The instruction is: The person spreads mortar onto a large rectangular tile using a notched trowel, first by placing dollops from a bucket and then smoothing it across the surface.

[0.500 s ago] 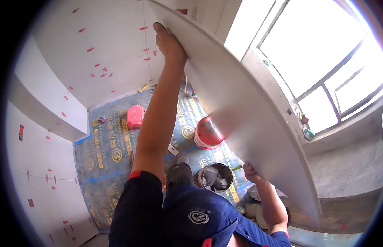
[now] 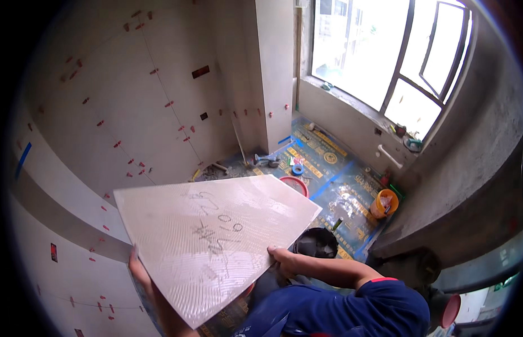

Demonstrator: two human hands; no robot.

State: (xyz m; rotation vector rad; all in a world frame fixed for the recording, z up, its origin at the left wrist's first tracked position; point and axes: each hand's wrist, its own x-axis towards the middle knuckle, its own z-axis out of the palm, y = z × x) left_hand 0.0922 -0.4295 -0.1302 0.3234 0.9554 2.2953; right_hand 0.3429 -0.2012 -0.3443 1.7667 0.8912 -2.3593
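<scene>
Ridged tile [image 2: 211, 241] edge-held between left fingers [image 2: 134, 258] and right fingers [image 2: 272, 250]

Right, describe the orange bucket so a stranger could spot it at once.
Find the large bright window at the upper right, then drop to the printed floor covering below it. Near that covering's right side stands the orange bucket, round and open-topped. Its bright yellow-orange colour sets it apart from the dark bucket near the right hand.
</scene>
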